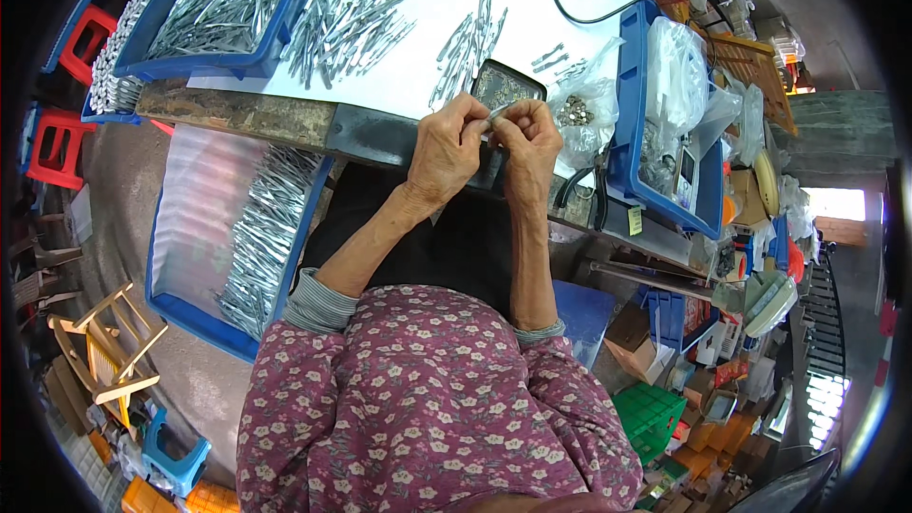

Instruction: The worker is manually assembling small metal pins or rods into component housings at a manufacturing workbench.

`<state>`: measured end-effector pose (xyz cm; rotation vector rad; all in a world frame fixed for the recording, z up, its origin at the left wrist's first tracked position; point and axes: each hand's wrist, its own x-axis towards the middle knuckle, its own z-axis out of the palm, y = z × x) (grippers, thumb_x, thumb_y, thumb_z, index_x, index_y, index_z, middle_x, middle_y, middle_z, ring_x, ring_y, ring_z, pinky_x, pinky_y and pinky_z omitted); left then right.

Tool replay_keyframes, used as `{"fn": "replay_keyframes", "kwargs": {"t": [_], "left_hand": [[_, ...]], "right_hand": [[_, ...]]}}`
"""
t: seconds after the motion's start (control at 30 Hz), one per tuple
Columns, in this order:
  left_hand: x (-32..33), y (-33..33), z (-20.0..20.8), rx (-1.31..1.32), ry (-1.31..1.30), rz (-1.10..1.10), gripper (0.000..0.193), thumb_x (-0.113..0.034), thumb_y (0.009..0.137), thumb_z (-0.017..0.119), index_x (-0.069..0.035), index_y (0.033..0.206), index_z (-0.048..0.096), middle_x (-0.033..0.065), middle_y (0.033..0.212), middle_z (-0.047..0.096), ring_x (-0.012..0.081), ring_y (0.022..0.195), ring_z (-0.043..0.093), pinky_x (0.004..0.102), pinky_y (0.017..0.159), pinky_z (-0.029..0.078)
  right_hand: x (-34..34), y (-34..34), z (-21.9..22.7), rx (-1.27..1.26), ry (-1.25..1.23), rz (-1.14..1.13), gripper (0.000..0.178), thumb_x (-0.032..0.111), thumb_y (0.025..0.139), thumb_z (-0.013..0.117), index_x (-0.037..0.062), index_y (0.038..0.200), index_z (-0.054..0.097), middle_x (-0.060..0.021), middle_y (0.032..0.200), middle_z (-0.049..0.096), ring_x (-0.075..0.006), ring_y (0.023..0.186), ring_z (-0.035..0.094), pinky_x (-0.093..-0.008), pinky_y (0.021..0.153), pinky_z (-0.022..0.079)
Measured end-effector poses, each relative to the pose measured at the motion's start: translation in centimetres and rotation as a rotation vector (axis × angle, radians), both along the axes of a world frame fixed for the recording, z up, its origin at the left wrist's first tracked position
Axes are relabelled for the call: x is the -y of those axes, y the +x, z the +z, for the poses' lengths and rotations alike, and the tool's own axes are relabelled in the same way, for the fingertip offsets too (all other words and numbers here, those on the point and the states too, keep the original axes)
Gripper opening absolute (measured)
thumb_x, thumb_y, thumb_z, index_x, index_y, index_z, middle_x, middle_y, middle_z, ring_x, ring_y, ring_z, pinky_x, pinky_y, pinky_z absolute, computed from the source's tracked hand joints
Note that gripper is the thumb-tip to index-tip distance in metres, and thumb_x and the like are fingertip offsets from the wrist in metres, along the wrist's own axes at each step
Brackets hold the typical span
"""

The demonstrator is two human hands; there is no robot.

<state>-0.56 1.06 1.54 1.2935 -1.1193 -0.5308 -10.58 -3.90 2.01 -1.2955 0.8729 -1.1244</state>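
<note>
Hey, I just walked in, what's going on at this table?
A person's left hand and right hand meet near the table's near edge, pinching a small piece mostly hidden by their fingers. Just beyond is a dark tray of tiny bits. Loose silvery strips lie in piles left of the tray, with more in a blue bin.

This looks like a small, cluttered workshop: the worktable (375, 133) at twelve o'clock bears loose metal strips (347, 33), a blue tray (190, 65) toward ten holds heaps more, a dark-handled tool (600, 201) lies near three, and a cardboard box (638, 353) and green crate (649, 420) crowd four.
</note>
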Motion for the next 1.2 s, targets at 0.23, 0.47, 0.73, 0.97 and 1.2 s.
{"fn": "replay_keyframes", "kwargs": {"t": [0.23, 0.47, 0.73, 0.97, 1.2], "left_hand": [[0.2, 0.3, -0.6, -0.115, 0.052, -0.055, 0.003, 0.002, 0.079, 0.051, 0.002, 0.08, 0.054, 0.0096, 0.066, 0.058, 0.0144, 0.058, 0.057, 0.0266, 0.053, 0.045], [0.1, 0.8, -0.5, -0.426, 0.155, -0.174, 0.004, 0.003, 0.079, 0.05, 0.004, 0.08, 0.054, 0.0027, 0.067, 0.056, 0.007, 0.061, 0.054, 0.0204, 0.056, 0.045], [0.5, 0.8, -1.7, -0.124, 0.074, -0.11, 0.004, 0.003, 0.078, 0.051, 0.003, 0.08, 0.054, 0.0034, 0.066, 0.056, 0.007, 0.059, 0.052, 0.0213, 0.052, 0.042], [0.3, 0.7, -1.3, -0.428, 0.105, -0.196, 0.003, 0.004, 0.078, 0.051, 0.003, 0.08, 0.053, 0.0032, 0.064, 0.055, 0.0064, 0.058, 0.051, 0.0216, 0.052, 0.042], [0.1, 0.3, -1.0, -0.084, 0.017, -0.067, 0.002, 0.002, 0.078, 0.05, 0.003, 0.079, 0.052, 0.0114, 0.064, 0.056, 0.0154, 0.056, 0.055, 0.028, 0.051, 0.043]], "right_hand": [[0.1, -0.1, -0.3, 0.015, -0.004, 0.006, 0.011, -0.004, 0.073, 0.054, 0.001, 0.08, 0.047, -0.0029, 0.07, 0.051, -0.006, 0.058, 0.047, -0.0184, 0.052, 0.039], [0.0, 0.0, -0.6, 0.041, 0.009, 0.023, 0.012, -0.005, 0.073, 0.053, 0.0013, 0.08, 0.046, -0.002, 0.07, 0.051, -0.0055, 0.058, 0.047, -0.0179, 0.052, 0.039], [-0.1, 0.0, -0.7, 0.051, -0.001, 0.008, 0.012, -0.005, 0.073, 0.053, 0.0018, 0.08, 0.045, -0.0005, 0.069, 0.05, -0.0039, 0.059, 0.046, -0.0168, 0.052, 0.037], [-0.2, 0.2, -1.0, 0.129, -0.014, 0.031, 0.012, -0.005, 0.074, 0.052, 0.0022, 0.078, 0.043, -0.0013, 0.069, 0.049, -0.0047, 0.059, 0.046, -0.0173, 0.053, 0.038], [-0.1, 0.3, -1.0, 0.13, 0.004, 0.02, 0.013, -0.006, 0.073, 0.051, 0.0017, 0.08, 0.043, -0.0024, 0.069, 0.049, -0.0061, 0.059, 0.047, -0.0188, 0.054, 0.039]]}}
